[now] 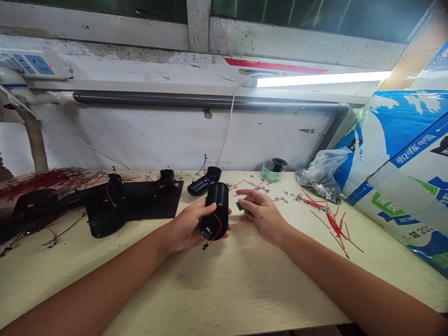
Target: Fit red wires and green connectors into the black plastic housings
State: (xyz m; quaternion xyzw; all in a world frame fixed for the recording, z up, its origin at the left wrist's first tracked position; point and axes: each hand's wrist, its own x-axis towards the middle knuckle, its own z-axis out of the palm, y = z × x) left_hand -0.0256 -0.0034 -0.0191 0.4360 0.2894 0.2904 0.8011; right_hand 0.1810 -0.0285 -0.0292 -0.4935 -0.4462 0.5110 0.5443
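My left hand [187, 225] is wrapped round a black plastic housing [216, 210] with a thin red wire and a black wire hanging from its lower end. I hold it just above the pale wooden bench [224, 280]. My right hand [262, 212] sits beside it on the right, its fingers pinched on a small green part [241, 206], perhaps a circuit board. Another black housing [203, 182] with wires lies on the bench just behind.
Several black housings and a black mat [140, 200] lie at the left with red wire bundles [42, 179]. Loose red wires [332, 221] and small metal parts are scattered at the right. A tape roll [273, 170], a plastic bag [322, 177] and blue-and-white cartons [402, 168] stand at the right.
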